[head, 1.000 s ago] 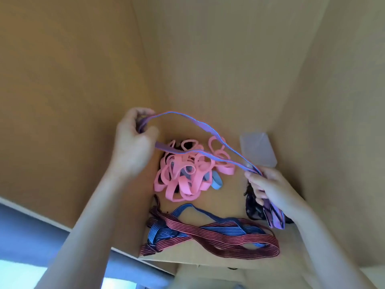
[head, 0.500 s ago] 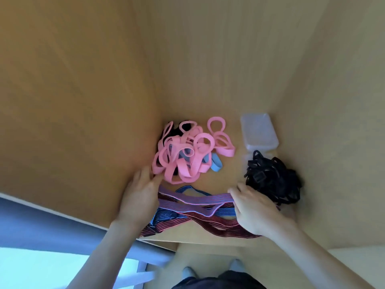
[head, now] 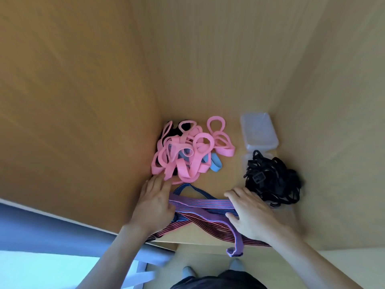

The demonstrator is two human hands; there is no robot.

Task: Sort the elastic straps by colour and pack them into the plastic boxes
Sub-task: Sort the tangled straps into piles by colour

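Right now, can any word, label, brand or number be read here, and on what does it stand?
None can be read. The clear plastic box, the pink straps, the black straps and the purple strap show no print; the wooden walls are plain.

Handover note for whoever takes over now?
Left hand, right hand: both flat on the purple striped elastic strap, laid across the red and blue striped straps; one end hangs off the shelf.
Black straps heaped in the open clear plastic box.
Pile of pink elastic loops, one light blue loop, unsorted at back left.
Left: pink, blue and striped ones.
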